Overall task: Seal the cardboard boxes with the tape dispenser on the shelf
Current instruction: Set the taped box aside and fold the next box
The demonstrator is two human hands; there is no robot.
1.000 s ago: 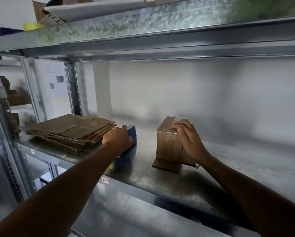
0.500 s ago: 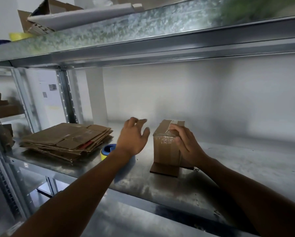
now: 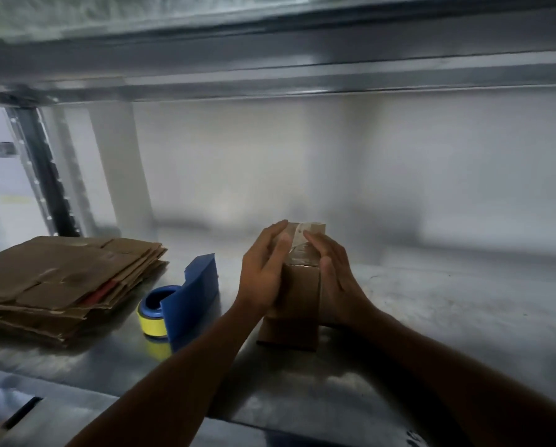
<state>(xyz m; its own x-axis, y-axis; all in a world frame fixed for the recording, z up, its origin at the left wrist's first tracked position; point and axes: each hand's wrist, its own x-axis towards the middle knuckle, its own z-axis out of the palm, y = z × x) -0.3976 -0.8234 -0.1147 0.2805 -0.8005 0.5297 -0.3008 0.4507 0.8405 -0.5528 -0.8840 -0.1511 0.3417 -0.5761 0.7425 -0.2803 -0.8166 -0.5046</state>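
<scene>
Centrally, the left hand [image 3: 261, 275] and right hand [image 3: 336, 280] are pressing straight fingers on the box [image 3: 297, 304], ideally rubbing its tape [image 3: 299, 251] down firmly.

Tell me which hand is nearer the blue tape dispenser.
Left. The left hand presses the cardboard box on the side toward the tape dispenser; the right hand presses the opposite side, farther away.

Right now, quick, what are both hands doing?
Left hand: open, fingers pressing the cardboard box.
Right hand: open, pressing the box's other side.
</scene>
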